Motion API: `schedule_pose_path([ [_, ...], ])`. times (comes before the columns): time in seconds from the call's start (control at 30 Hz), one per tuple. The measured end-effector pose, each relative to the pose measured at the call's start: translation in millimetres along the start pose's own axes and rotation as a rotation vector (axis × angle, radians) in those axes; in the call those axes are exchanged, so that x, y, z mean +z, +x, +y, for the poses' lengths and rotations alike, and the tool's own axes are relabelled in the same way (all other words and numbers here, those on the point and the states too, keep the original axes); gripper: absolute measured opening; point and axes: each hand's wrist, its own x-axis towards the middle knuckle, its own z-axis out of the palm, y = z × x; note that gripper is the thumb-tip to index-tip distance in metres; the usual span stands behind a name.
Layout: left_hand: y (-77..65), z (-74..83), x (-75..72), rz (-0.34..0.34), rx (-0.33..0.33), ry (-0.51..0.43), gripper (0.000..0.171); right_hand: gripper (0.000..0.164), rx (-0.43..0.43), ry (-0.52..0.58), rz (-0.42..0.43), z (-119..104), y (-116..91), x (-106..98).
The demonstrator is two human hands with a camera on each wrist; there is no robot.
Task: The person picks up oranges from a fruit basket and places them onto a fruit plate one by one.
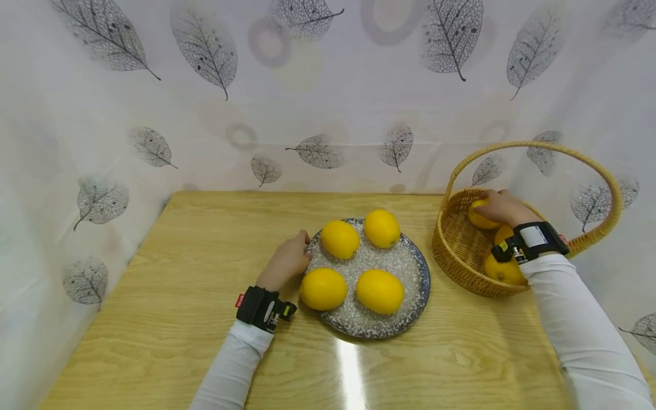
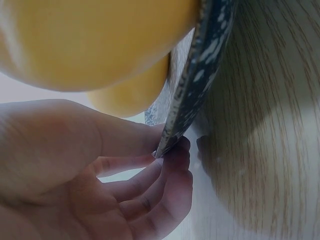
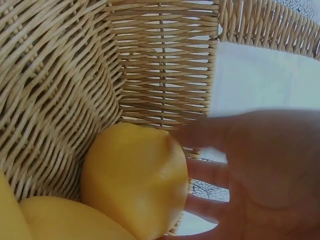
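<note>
A speckled grey plate (image 1: 369,324) with a dark rim lies on the table and bears several yellow lemons (image 1: 380,291). My left hand (image 1: 286,261) pinches the plate's left rim, thumb above and fingers underneath, as the left wrist view shows. Over at the right, my right hand (image 1: 507,208) reaches into a wicker basket (image 1: 461,259). Its thumb and fingers are around a lemon (image 3: 135,180) near the basket's back wall. Two more lemons (image 1: 504,270) lie in the basket below that hand, partly hidden by the wrist strap.
The basket's tall arched handle (image 1: 533,145) rises over the right forearm. A pale wooden table (image 1: 195,273) extends left of the plate and in front of it. Behind stands a white curtain (image 1: 328,102) printed with leaves.
</note>
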Motion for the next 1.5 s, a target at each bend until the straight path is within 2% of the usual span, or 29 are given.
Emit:
schedule_pose_path([
  [0.27,0.4,0.2,0.7,0.01,-0.004,0.0,0.031,0.071,-0.037,0.005,-0.01,5,-1,-4],
  [0.77,0.6,-1.3,2.5,0.006,-0.007,0.012,0.032,0.078,-0.028,0.025,-0.038,8,0,0],
  [1.5,2.5,-2.3,2.3,0.005,-0.002,0.005,0.032,0.075,-0.034,-0.005,-0.044,11,8,5],
])
